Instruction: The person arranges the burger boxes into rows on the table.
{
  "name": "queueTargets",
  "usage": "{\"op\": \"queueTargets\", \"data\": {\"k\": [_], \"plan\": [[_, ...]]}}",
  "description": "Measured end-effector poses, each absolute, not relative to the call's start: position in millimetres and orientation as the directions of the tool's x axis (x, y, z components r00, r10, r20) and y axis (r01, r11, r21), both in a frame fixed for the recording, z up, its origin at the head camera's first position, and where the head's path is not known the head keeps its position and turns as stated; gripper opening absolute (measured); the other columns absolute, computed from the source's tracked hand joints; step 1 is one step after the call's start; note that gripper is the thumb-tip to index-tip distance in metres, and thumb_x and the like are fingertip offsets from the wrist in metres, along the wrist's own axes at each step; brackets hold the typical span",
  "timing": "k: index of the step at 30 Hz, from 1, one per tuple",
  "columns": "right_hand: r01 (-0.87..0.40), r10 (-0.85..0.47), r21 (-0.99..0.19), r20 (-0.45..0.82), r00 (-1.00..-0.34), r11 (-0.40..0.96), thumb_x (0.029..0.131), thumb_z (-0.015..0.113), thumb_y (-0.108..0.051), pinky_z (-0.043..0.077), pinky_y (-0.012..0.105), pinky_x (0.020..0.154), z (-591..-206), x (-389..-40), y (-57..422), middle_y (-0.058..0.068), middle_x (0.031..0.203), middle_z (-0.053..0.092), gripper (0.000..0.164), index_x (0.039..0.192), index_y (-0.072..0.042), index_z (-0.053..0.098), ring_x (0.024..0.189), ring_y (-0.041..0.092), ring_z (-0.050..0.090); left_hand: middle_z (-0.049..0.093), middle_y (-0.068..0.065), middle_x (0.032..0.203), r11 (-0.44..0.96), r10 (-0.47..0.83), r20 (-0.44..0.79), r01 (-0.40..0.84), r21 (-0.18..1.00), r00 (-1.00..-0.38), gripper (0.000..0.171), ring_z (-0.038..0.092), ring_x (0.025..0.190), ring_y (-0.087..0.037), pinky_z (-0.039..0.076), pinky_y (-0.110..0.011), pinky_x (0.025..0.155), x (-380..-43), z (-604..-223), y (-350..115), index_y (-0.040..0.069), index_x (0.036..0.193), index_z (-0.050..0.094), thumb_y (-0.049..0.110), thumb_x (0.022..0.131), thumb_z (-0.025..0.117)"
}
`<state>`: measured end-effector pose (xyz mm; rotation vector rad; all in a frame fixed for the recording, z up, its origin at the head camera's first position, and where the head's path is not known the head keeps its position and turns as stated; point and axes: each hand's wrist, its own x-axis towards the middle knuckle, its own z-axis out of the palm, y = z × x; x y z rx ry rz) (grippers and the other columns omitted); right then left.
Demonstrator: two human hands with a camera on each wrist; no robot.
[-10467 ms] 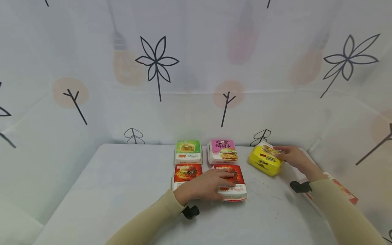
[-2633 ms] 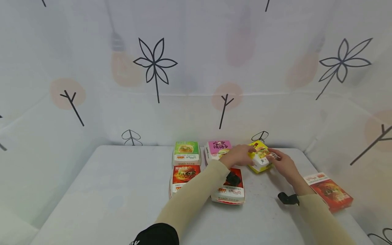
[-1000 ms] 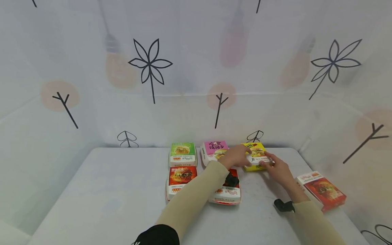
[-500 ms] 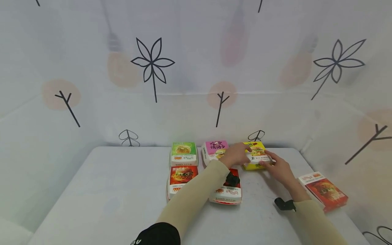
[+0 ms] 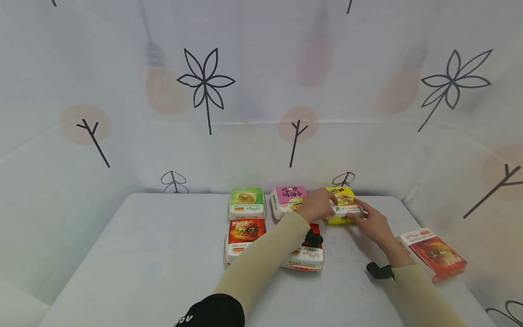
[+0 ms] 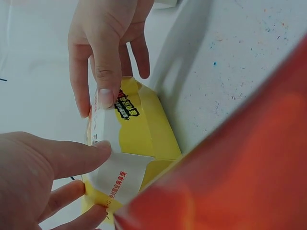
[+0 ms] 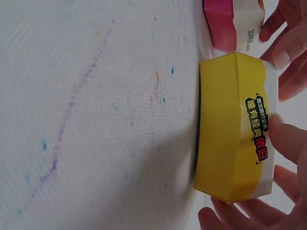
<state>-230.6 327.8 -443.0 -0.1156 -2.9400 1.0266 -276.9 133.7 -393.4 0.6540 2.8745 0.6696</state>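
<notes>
A yellow and white burger box (image 5: 341, 204) with a burger picture stands at the back right of the table, lined up beside a pink-topped burger box (image 5: 286, 200). My left hand (image 5: 316, 204) holds its left side; in the left wrist view the thumb (image 6: 76, 155) lies on the white edge with fingers over the far side. At the right end my right hand (image 5: 373, 225) grips the box between thumb and fingers. Seen from the right wrist, its yellow side (image 7: 220, 129) rests on the table, slightly apart from the pink box (image 7: 223, 24).
Left of the pink box is a green-topped burger box (image 5: 247, 202), with a red-topped one (image 5: 245, 234) in front. Another red-topped box (image 5: 304, 259) lies partly under my left forearm. A larger red box (image 5: 435, 254) lies at the table's right edge. Patterned cloth (image 5: 253, 91) hangs behind.
My left hand has moved from the front right red-topped box to the yellow box. The yellow box has turned from a slant to square with the row. The last second shows hardly any motion.
</notes>
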Motion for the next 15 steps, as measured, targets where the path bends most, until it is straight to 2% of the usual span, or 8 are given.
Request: {"op": "queueTargets", "data": {"k": [3, 7, 12, 15], "plan": [[0.069, 0.075, -0.634, -0.017, -0.997, 0.771, 0.097, 0.056, -0.055, 0.051, 0.046, 0.083, -443.0, -229.9, 328.1, 0.037, 0.149, 0.032, 0.083, 0.156, -0.004, 0.028, 0.124, 0.049, 0.045, 0.063, 0.012, 0.128, 0.805, 0.443, -0.014, 0.391, 0.446, -0.896, 0.03, 0.054, 0.098, -0.007, 0.046, -0.023, 0.079, -276.3, -392.6, 132.7, 0.033, 0.114, 0.074, 0.031, 0.084, 0.081], [0.094, 0.084, -0.644, -0.046, -0.995, 0.759, 0.097, 0.056, -0.055, 0.046, 0.06, 0.095, -441.7, -227.8, 328.8, 0.037, 0.151, 0.029, 0.082, 0.157, -0.007, 0.027, 0.133, 0.055, 0.034, 0.062, 0.013, 0.129, 0.81, 0.448, -0.019, 0.396, 0.433, -0.894, 0.03, 0.054, 0.098, -0.006, 0.046, -0.022, 0.079, -277.1, -393.6, 132.3, 0.034, 0.114, 0.074, 0.031, 0.084, 0.08], [0.071, 0.075, -0.633, -0.02, -0.997, 0.771, 0.097, 0.055, -0.055, 0.038, 0.067, 0.1, -438.7, -225.0, 331.1, 0.036, 0.15, 0.032, 0.081, 0.156, -0.005, 0.029, 0.135, 0.056, 0.03, 0.061, 0.014, 0.129, 0.816, 0.436, -0.03, 0.38, 0.436, -0.9, 0.029, 0.053, 0.098, -0.006, 0.046, -0.022, 0.077, -279.5, -396.7, 134.1, 0.036, 0.112, 0.074, 0.031, 0.084, 0.081], [0.047, 0.068, -0.611, 0.012, -0.998, 0.79, 0.098, 0.054, -0.053, 0.036, 0.069, 0.1, -434.4, -222.1, 334.1, 0.036, 0.148, 0.035, 0.079, 0.154, -0.003, 0.032, 0.134, 0.056, 0.033, 0.061, 0.014, 0.129, 0.818, 0.431, -0.036, 0.374, 0.438, -0.902, 0.028, 0.052, 0.093, -0.006, 0.044, -0.02, 0.072, -279.8, -396.0, 134.9, 0.037, 0.111, 0.075, 0.03, 0.084, 0.08]]}}
